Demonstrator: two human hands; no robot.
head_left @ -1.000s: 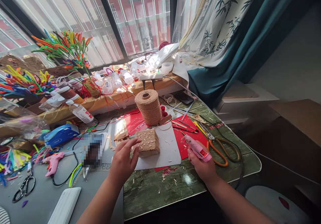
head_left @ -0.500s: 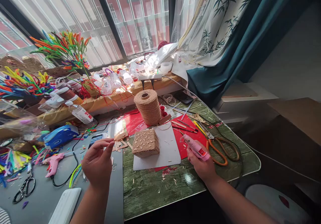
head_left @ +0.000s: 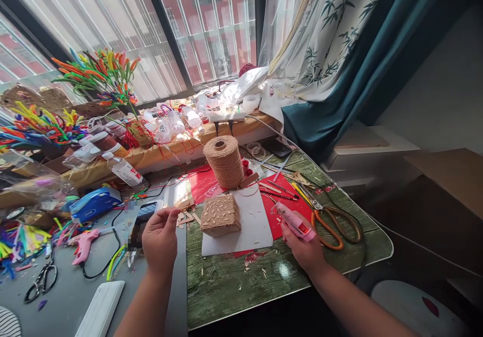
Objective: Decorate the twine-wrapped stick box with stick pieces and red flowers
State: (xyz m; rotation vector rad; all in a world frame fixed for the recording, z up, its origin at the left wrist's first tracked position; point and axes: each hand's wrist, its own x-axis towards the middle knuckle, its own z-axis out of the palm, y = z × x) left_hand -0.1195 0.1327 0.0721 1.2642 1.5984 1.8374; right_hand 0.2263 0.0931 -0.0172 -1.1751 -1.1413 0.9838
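My right hand (head_left: 304, 249) grips a pink glue gun (head_left: 293, 221), its nozzle pointing up and left over the red sheet (head_left: 287, 207). My left hand (head_left: 160, 239) hovers left of a twine-wrapped block (head_left: 220, 215), its thumb and fingers pinched together; whether a small chip sits between them I cannot tell. The block rests on a white card (head_left: 251, 224). Behind it stands a spool of jute twine (head_left: 225, 161). Small wooden sticks (head_left: 184, 218) lie just ahead of my left fingers.
Orange-handled scissors (head_left: 332, 225) lie right of the glue gun. A second pink glue gun (head_left: 83, 243), black scissors (head_left: 39, 281), a blue device (head_left: 94, 202) and a white flat object (head_left: 100, 309) sit on the grey surface at left. Bottles and colourful pipe cleaners (head_left: 101, 73) line the windowsill.
My left hand left the twine-wrapped block, swung left over the grey surface, then came back partway with its fingers pinched. The right hand has kept the glue gun almost still.
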